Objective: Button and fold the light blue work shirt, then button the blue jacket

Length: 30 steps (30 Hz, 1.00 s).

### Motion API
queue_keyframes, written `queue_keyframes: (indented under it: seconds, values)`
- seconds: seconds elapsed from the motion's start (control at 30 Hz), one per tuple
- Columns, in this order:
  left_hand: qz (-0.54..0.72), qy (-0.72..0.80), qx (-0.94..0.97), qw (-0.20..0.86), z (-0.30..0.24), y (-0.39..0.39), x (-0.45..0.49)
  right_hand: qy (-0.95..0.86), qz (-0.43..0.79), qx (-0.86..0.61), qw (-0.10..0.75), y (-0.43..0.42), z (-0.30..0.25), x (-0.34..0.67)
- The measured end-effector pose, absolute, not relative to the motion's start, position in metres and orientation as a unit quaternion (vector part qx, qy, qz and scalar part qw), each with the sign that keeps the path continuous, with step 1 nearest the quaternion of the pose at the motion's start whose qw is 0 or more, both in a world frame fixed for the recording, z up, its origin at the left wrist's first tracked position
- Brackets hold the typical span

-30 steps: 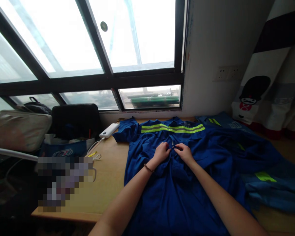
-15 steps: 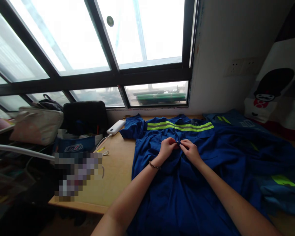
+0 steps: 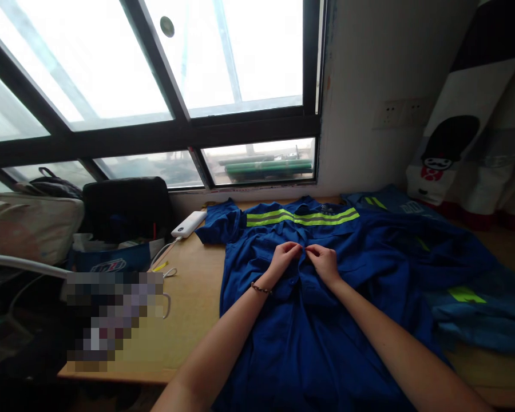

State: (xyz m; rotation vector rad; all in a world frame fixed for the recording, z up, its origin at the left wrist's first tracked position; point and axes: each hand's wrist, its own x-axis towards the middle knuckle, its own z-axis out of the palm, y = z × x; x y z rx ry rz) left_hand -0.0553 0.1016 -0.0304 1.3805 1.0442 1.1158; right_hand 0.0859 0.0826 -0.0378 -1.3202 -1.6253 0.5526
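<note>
A blue work jacket (image 3: 266,337) with yellow-green and grey reflective bands across the chest lies spread on the table, collar toward the window. My left hand (image 3: 283,257), a beaded bracelet on its wrist, pinches the jacket's front at the middle, a little below the bands. Close beside it, my right hand (image 3: 324,262) pinches the other side of the front opening. The fingertips of both hands almost meet. Whatever small part of the front lies between them is too small to make out.
More blue clothing (image 3: 489,315) with yellow-green patches lies to the right on the wooden table (image 3: 189,320). A white power bank (image 3: 189,224) with a cable rests at the left, near a black bag (image 3: 126,206). A printed curtain (image 3: 438,149) hangs at right.
The view has shifted slightly to the right. My hands, still pinching the jacket front, have drawn a little apart at the fingertips, and the fabric between them has moved.
</note>
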Motion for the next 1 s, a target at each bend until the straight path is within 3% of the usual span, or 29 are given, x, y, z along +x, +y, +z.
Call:
queue_keyframes:
  seconds: [0.2,0.5,1.0]
  values:
    - [0.467,0.444,0.598,0.476,-0.034,0.104,-0.051,-0.702,0.095,-0.609,0.357,0.08,-0.034,0.081]
    - [0.496,0.457,0.531,0.514,-0.04,0.108,-0.052,-0.669,0.238,-0.536,0.457,0.091,-0.041,0.085]
    - [0.5,0.424,0.564,0.501,-0.039,0.105,-0.049,-0.661,0.307,-0.521,0.444,0.096,-0.043,0.087]
